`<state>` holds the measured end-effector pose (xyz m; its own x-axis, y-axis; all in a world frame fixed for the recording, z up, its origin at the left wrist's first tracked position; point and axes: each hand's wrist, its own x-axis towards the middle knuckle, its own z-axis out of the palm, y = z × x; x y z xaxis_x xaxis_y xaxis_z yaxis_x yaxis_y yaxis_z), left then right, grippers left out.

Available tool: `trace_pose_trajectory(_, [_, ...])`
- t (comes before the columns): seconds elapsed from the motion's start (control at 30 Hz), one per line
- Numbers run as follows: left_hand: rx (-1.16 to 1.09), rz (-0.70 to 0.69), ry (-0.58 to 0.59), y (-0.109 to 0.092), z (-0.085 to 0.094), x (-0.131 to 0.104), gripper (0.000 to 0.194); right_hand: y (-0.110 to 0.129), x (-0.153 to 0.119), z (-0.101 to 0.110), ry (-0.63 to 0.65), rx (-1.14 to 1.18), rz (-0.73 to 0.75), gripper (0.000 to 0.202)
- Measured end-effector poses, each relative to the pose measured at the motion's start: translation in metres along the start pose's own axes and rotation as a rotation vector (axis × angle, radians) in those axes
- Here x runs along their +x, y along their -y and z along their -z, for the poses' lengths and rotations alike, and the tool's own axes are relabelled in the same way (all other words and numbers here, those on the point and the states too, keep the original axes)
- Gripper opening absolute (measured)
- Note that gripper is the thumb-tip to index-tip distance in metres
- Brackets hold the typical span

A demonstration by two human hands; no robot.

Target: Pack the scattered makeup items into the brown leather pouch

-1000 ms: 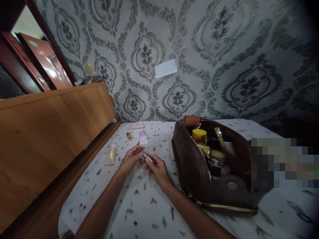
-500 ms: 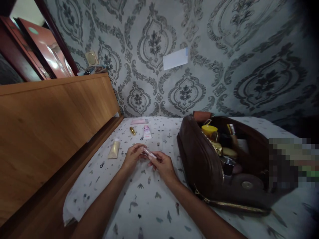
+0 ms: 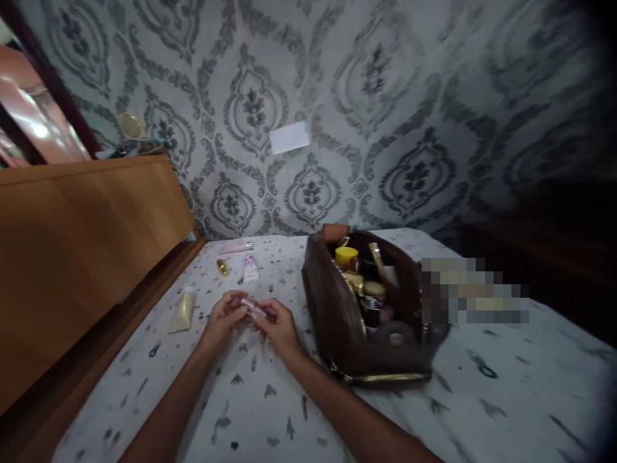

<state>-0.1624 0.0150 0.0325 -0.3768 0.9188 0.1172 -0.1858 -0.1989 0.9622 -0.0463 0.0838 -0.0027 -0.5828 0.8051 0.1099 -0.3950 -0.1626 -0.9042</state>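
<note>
Between my two hands is a small pink cosmetic tube, shaped like a lip gloss. The fingers of my left hand pinch its left end, while my right hand grips the right end. Part of the tube is covered by my fingers. Just beyond my hands, a white and pink squeeze tube, a gold lipstick-like tube and a flat pink tube lie on the patterned sheet. A beige squeeze tube rests left of my left hand.
To my right stands an open brown bag holding several jars, among them a yellow-lidded jar. A wooden board borders the bed on the left. The papered wall closes off the back. A pixelated patch covers something right of the bag.
The view has swung to the right, so the bag, the tubes and my hands appear further left. Both hands keep hold of the small pink tube.
</note>
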Motion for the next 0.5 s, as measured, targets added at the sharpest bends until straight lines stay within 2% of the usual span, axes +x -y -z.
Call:
trace_pose_trajectory(0.27, [0.018, 0.047, -0.072, 0.0066, -0.002, 0.0001, 0.039, -0.0027, -0.0006, -0.0004, 0.006, 0.002, 0.006, 0.036])
trace_pose_trajectory(0.5, [0.02, 0.148, -0.128, 0.0058, -0.0089, -0.002, 0.044, -0.0041, -0.0036, -0.0005, 0.007, 0.029, -0.008, 0.04])
